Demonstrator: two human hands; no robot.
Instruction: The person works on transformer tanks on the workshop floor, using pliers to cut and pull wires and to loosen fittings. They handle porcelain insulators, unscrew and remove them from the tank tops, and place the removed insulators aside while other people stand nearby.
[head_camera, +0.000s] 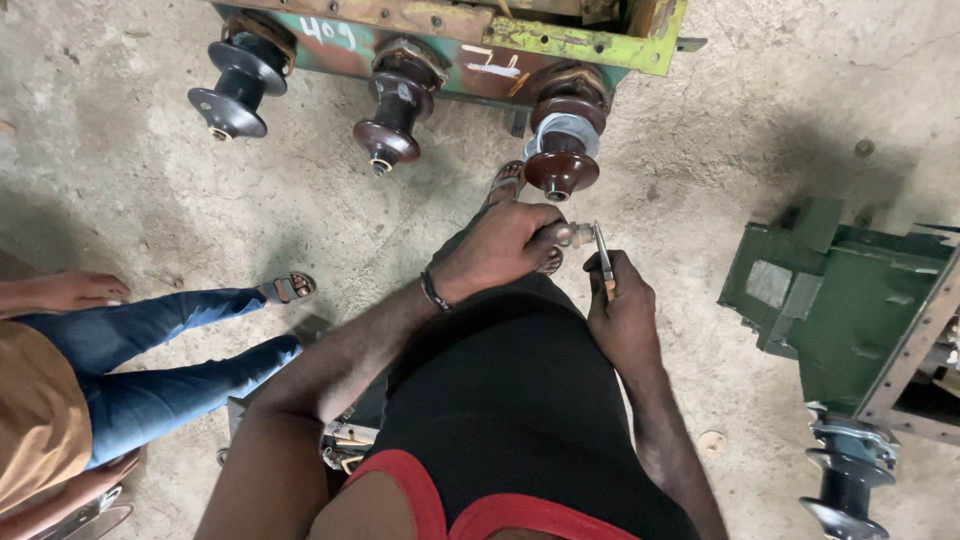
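two hands below the brown insulator (561, 160): our left hand (497, 245) pinching a small metal fitting (572, 235), right hand (622, 305) clamped on pliers (603, 258).

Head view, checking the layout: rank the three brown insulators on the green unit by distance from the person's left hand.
From the left hand:
1. Right insulator, just above the hand.
2. Middle insulator, up and leftward.
3. Left insulator, far upper left.
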